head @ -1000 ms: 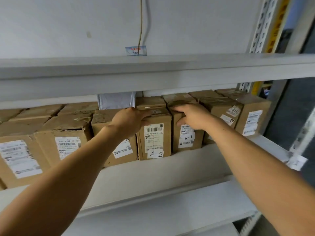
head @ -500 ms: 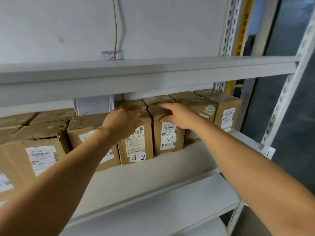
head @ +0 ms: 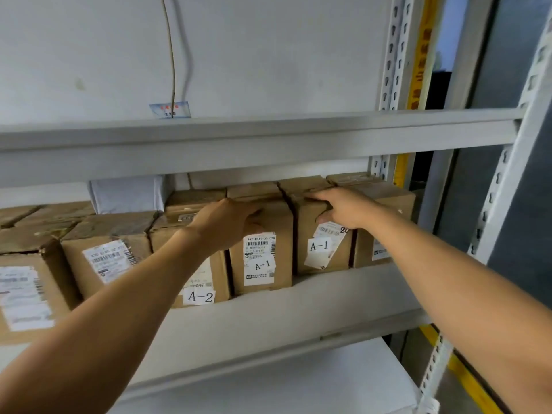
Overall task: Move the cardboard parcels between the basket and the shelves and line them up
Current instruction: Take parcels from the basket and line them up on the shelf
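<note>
A row of brown cardboard parcels with white labels stands on the middle shelf (head: 268, 318). My left hand (head: 227, 224) grips the top front corner of the middle parcel labelled A-1 (head: 263, 264), next to the parcel labelled A-2 (head: 200, 294). My right hand (head: 343, 207) holds the top front edge of the neighbouring parcel, also labelled A-1 (head: 321, 249), fingers lying over its top and thumb on its front. One more parcel (head: 385, 228) stands at the right end of the row. More parcels (head: 104, 252) fill the shelf to the left. No basket is in view.
The grey beam of the upper shelf (head: 268, 135) runs just above the parcels. A white perforated upright (head: 504, 186) stands at the right. A lower white shelf (head: 283, 380) lies below. A white bag (head: 125, 194) sits behind the row, and a cable (head: 172, 55) hangs down the wall.
Both hands have shifted one parcel to the right: the left from A-2 to the middle A-1, the right from that A-1 to its right neighbour. The view turned right too.
</note>
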